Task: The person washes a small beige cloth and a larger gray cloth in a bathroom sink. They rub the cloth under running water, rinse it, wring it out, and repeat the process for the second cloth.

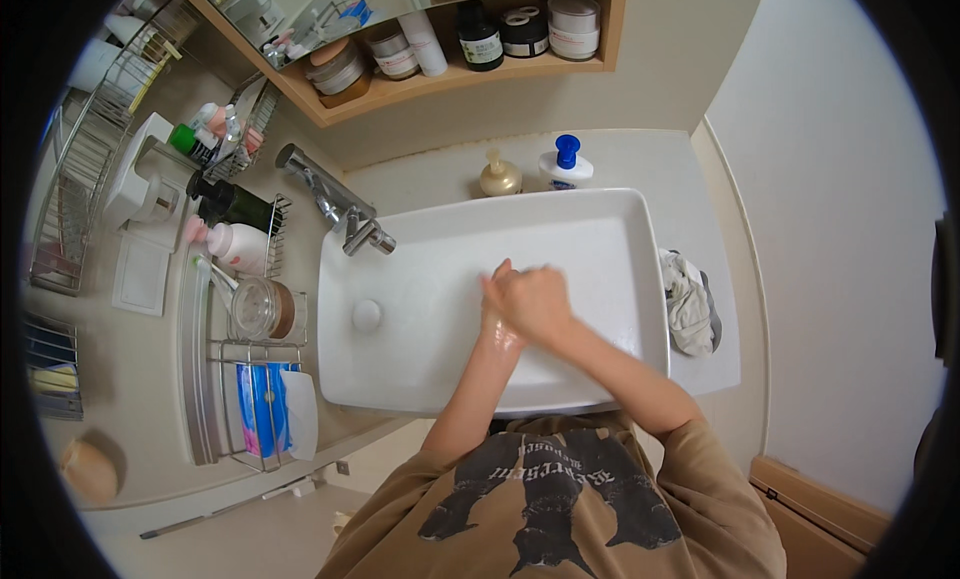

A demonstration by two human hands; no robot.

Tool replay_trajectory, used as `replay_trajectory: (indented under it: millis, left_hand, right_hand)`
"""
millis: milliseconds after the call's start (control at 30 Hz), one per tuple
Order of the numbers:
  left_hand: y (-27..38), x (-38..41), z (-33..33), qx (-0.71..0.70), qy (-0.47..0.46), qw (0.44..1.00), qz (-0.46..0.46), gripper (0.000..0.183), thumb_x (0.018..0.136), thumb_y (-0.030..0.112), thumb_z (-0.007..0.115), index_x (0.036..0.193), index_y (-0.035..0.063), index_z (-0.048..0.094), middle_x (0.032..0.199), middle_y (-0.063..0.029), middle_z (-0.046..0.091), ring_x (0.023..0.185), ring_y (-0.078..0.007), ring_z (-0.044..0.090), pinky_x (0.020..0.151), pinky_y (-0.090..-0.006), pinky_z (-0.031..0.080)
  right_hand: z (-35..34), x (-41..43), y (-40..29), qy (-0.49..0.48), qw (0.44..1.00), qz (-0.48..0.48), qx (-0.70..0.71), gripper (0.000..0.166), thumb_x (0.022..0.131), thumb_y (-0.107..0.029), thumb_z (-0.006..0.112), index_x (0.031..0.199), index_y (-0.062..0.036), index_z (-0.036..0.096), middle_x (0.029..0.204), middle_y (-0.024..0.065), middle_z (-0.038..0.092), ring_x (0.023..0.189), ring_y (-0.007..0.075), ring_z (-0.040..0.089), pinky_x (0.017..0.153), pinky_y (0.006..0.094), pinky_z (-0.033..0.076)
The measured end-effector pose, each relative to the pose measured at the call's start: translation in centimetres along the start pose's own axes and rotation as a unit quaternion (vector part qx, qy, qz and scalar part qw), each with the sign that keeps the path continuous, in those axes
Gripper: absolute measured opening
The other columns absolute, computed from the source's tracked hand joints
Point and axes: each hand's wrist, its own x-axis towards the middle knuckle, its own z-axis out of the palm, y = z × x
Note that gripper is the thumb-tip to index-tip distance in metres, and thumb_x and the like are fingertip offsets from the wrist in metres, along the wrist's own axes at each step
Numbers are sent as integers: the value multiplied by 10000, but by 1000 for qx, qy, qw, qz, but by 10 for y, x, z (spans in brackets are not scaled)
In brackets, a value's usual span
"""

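Observation:
Over the white washbasin point(435, 241), my right hand point(536, 297) is wrapped around my left hand point(495, 294), slightly blurred. Much of the left hand is hidden beneath it, so its fingers cannot be made out fully. The left wrist looks wet and shiny. Neither hand shows any other object. A chrome faucet point(367, 234) reaches over the basin's left end, with no water stream visible. Below it lies a round white drain cover point(367, 316). Behind the basin stand a gold pump bottle point(500, 175) and a white bottle with a blue pump point(566, 166).
A crumpled pale cloth point(688, 309) lies right of the basin. At left, wire racks hold a pink pump bottle point(240, 247), a dark green pump bottle point(236, 204), a clear jar point(259, 309) and a blue tissue pack point(262, 410). Above is a wooden cabinet shelf point(450, 83) with jars.

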Motion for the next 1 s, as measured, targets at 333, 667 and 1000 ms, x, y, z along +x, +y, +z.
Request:
replay_trajectory:
  millis: [333,667,1000]
  left_hand:
    - [-10,-17,95,92,145,980,-99,321,953,363,318,812,121,476,620,22,425,554,-96,426,542,-228,399]
    - [-17,-6,79,28,228,973,-14,353,946,382,332,711,144,443,515,40,335,456,-91,341,438,-246,302]
    - [-14,-12,46,39,123,989,69,344,925,405,324,860,113,495,604,12,448,508,-105,419,470,-272,344]
  right_hand:
    - [1,12,32,-100,981,158,60,412,833,-315,501,536,-48,603,536,129,580,533,280,586,437,370,430]
    - [69,-4,7,107,978,162,-82,454,842,-326,490,489,-51,568,504,126,554,525,298,566,470,402,418]
    - [9,17,29,-43,994,94,35,438,849,-280,462,487,-56,565,532,124,571,436,311,520,431,382,409]
